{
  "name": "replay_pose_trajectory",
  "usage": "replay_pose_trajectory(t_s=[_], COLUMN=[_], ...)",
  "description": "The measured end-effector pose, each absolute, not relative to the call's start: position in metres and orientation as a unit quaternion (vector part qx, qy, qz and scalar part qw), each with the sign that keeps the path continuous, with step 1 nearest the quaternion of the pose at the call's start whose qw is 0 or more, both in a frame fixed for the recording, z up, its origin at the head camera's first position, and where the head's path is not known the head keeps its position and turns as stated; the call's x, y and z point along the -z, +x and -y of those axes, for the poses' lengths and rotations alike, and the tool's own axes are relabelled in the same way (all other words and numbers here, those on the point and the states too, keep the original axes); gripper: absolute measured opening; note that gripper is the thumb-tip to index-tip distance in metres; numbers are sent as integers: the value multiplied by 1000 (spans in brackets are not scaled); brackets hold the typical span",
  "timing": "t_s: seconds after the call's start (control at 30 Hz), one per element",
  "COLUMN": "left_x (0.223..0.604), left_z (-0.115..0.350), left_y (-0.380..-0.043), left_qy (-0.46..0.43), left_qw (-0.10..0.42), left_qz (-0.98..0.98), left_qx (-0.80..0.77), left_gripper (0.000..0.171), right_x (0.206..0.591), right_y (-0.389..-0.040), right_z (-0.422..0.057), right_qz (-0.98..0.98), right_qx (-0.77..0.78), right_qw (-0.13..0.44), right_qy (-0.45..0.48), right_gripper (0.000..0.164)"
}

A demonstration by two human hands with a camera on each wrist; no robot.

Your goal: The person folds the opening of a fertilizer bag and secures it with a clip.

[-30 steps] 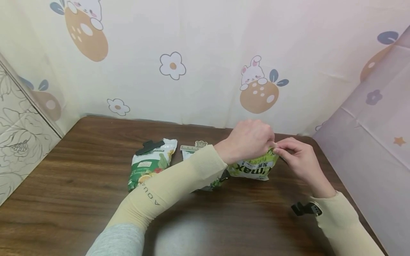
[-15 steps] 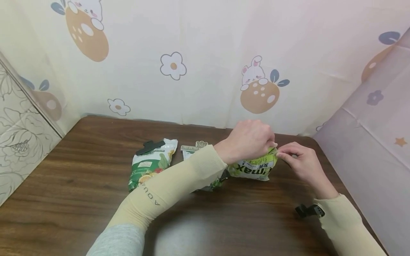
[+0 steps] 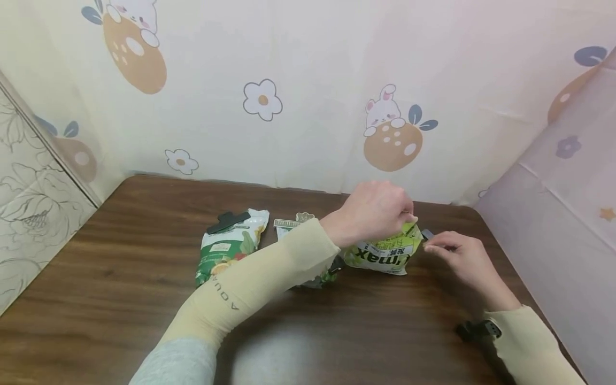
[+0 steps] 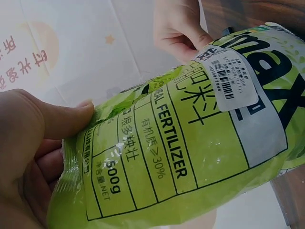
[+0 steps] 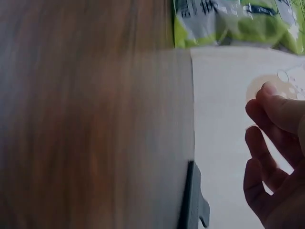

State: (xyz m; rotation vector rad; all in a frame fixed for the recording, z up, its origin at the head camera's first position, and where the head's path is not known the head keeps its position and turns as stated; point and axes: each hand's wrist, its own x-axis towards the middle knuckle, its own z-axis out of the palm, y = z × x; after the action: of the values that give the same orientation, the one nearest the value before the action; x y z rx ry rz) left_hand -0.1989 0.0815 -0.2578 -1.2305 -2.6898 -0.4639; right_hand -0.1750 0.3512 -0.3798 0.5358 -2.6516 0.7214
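A lime-green fertilizer bag [image 3: 385, 254] marked 500g stands at the table's right, its printed label facing my left wrist view. My left hand [image 3: 372, 211] reaches across and grips the bag's crimped top edge, thumb in front and fingers behind. Just right of the bag, apart from it, is my right hand [image 3: 464, 262]. In the right wrist view, its loosely bent fingers [image 5: 259, 143] hold nothing. A dark grey bag clip [image 5: 190, 198] lies near that hand, largely hidden behind it in the head view.
At the left lies a green-and-white bag [image 3: 221, 246] with a black clip [image 3: 228, 222] across its top. A middle bag, topped by a pale clip [image 3: 289, 223], is partly covered by my left sleeve [image 3: 260, 272]. A patterned curtain [image 3: 308, 107] hangs behind the brown table [image 3: 346, 331].
My right hand has let go of the bag's top corner and moved right and towards me. The grey clip now shows beside it. My left hand has stayed on the bag.
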Motion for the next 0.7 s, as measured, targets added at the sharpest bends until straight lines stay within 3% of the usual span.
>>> replay_pose_trajectory(t_s=[0.27,0.7], left_x=[259,262], left_z=[-86,-84], left_y=[-198,-198], left_qy=[-408,-410], left_qw=[73,90], left_qz=[897,895], left_qx=[151,152], left_gripper=[19,19], right_x=[376,375], right_y=[-173,-183], right_z=[-369,-387], right_qz=[957,976], right_qx=[-231,-198], right_qw=[131,86], right_qy=[118,35], right_gripper=[4,26])
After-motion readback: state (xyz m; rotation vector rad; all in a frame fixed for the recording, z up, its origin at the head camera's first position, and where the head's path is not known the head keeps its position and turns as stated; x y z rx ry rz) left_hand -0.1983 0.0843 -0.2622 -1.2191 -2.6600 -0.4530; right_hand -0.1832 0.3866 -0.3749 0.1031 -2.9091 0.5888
